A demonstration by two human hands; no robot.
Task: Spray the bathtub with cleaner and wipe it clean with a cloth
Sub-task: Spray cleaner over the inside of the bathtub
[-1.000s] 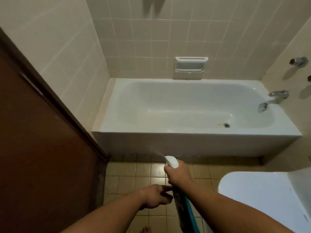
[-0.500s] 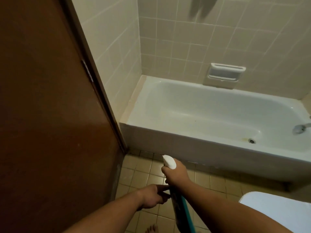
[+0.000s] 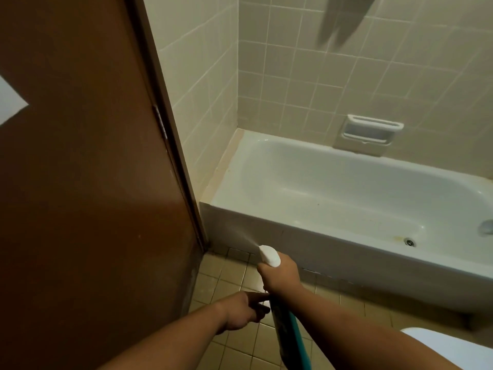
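While the right hand [image 3: 280,275] wraps its fingers round the neck of the spray bottle [image 3: 286,327], the bottle's long axis runs from lower right, beside the right forearm, up and to the left. Its white spray head [image 3: 269,256] is the top end, and the dark body with a teal edge slants back towards the person. The nozzle points up and left at the near left corner of the bathtub [image 3: 333,188], and a thin cone of mist [image 3: 241,235] fans out from it across the tub's white front panel. The bottle is held above the tan floor tiles [image 3: 234,279], just in front of the tub and apart from it.

From the left, the left hand [image 3: 241,311] reaches towards the bottle with its index finger stretched out to the bottle's side just below the right hand. Its other fingers are loosely bent, and nothing shows in it.

A brown door [image 3: 80,182] fills the left side. On the tiled wall above the tub's far rim sits a soap dish [image 3: 370,134]. The drain [image 3: 409,242] lies towards the tub's right end.
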